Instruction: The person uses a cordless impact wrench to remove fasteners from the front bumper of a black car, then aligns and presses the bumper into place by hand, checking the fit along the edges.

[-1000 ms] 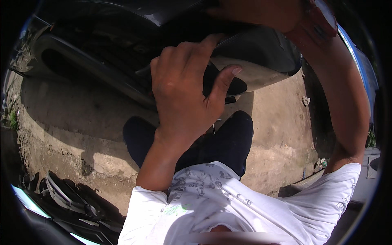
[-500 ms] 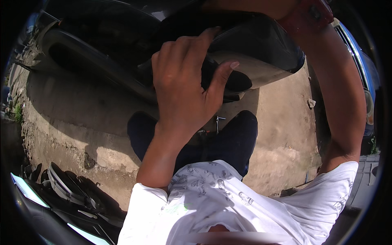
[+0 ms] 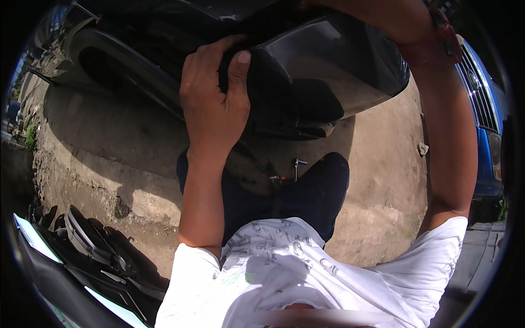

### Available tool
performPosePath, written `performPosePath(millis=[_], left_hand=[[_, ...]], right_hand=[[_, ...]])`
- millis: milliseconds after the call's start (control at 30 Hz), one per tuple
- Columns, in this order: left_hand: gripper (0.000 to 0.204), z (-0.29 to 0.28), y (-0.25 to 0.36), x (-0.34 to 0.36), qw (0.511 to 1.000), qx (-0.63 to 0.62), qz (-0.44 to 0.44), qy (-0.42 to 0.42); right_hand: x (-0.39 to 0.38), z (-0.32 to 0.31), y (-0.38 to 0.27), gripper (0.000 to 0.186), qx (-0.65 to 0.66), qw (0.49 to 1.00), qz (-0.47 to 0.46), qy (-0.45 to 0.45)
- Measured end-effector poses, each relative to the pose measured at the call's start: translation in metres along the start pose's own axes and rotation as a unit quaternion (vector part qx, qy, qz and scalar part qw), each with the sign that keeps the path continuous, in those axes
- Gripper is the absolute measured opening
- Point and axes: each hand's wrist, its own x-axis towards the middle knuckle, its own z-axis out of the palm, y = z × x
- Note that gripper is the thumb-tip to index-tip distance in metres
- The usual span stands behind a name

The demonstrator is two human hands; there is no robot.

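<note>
The left hand (image 3: 213,117), its grip apart, is at the left of a glossy black panel (image 3: 322,49) beyond the knees (image 3: 332,174); likely stiff, slick and scratchable, it suits an edge hold. The right hand (image 3: 380,16), above, is too shadowed to tell its grip.

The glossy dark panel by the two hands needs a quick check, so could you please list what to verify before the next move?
1. Left hand near the glossy dark panel: ok, at its left edge.
2. Left fingers gripping that edge: cannot tell, the tips are in shadow.
3. Right hand fully in view: not ok, the picture's upper edge cuts it off.
4. Red wristband clear of the panel: cannot tell, contact is unclear.
5. Metal tool in sight: ok, between the knees.
6. Panel's fastenings: cannot tell, none can be made out.
</note>
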Motion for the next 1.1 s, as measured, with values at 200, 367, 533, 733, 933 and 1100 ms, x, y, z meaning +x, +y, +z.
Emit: performPosePath(millis=[200, 367, 533, 733, 933, 1100], left_hand=[[0.028, -0.022, -0.002, 0.030, 0.996, -0.008, -0.083, -0.015], [0.051, -0.031, 0.005, 0.063, 0.981, 0.169, -0.038, -0.089], [0.139, -0.019, 0.012, 0.076, 0.953, 0.298, 0.049, -0.023], [0.149, 0.000, 0.004, 0.092, 0.960, 0.278, -0.008, -0.011], [0.138, 0.000, -0.014, 0.095, 0.963, 0.242, 0.115, -0.018], [0.146, 0.003, -0.009, 0.094, 0.971, 0.227, 0.068, -0.030]], right_hand=[[0.006, -0.010, -0.001, 0.116, 0.004, 1.000, 0.008, -0.022], [0.007, -0.012, 0.004, 0.120, 0.025, 0.997, 0.037, -0.065], [0.011, 0.009, 0.011, 0.125, -0.091, 0.993, 0.053, 0.046], [-0.003, 0.021, 0.026, 0.128, -0.068, 0.995, 0.065, 0.041], [-0.002, 0.022, 0.021, 0.127, -0.064, 0.995, 0.065, 0.036], [0.003, -0.007, 0.033, 0.125, -0.025, 0.997, 0.045, -0.058]])
